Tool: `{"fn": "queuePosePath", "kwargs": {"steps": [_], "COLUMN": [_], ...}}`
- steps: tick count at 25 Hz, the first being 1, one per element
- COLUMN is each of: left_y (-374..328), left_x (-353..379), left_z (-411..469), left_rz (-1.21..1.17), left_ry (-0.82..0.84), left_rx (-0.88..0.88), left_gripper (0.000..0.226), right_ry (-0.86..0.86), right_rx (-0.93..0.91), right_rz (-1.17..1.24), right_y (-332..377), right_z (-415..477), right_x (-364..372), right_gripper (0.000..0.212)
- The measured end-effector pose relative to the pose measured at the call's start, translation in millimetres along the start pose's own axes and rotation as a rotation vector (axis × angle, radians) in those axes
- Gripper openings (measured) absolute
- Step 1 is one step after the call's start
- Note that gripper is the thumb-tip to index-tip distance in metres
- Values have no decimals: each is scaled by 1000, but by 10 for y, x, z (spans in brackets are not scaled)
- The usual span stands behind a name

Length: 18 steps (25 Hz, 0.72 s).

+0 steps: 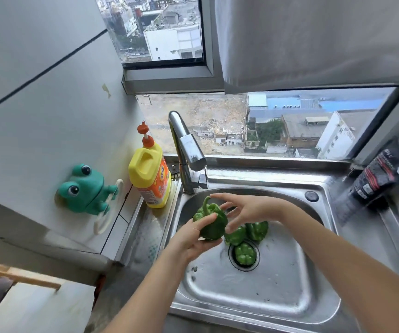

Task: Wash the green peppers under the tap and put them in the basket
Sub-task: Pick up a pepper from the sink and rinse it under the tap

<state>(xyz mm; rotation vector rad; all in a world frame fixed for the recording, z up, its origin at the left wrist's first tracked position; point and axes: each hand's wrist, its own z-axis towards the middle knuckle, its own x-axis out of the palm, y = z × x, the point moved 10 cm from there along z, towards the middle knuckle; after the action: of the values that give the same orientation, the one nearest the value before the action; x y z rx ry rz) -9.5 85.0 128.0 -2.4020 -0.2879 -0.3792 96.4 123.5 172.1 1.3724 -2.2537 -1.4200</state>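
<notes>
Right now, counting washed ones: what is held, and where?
The left hand grips one glossy green bell pepper around its lower body; the right hand is open.

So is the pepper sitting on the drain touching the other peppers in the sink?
Apart. In the head view the pepper on the drain has a thin strip of drain rim showing between it and the two peppers behind it.

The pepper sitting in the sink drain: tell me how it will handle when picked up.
The pepper in the drain looks firm and glossy, so probably rigid but slippery if wet. Its lobed, rounded shape suggests it may roll once lifted onto the flat sink floor. Likely light for its size, being hollow.
</notes>
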Motion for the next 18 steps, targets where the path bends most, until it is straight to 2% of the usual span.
{"fn": "queuePosePath", "kwargs": {"steps": [2, 4, 9, 11, 15, 17, 18], "left_y": [-31, 6, 108, 60, -144, -163, -110], "left_x": [183, 364, 606, 660, 852, 980, 1066], "left_z": [-81, -160, -184, -140, -113, -153, -168], "left_rz": [118, 180, 323, 604, 1339, 1490, 1549], "left_ry": [63, 118, 221, 222, 118, 137, 210], "left_rx": [61, 77, 65, 144, 531, 649, 676], "left_gripper": [28, 21, 28, 31, 31, 43, 51], "right_ry": [-158, -315, -608, -684, -844, -893, -931], "right_rx": [-33, -36, 70, 104, 163, 206, 227], "right_rz": [-47, -82, -20, -56, -411, -526, -555], "right_y": [-1, -63, -399, -492, -571, -608, -629], "right_z": [-153, -285, -665, -808, -1110, -1279, -1384], "right_x": [-3, -23, -188, -208, -186, -126, -74], "right_gripper": [90, 82, 70, 74, 82, 80, 78]}}
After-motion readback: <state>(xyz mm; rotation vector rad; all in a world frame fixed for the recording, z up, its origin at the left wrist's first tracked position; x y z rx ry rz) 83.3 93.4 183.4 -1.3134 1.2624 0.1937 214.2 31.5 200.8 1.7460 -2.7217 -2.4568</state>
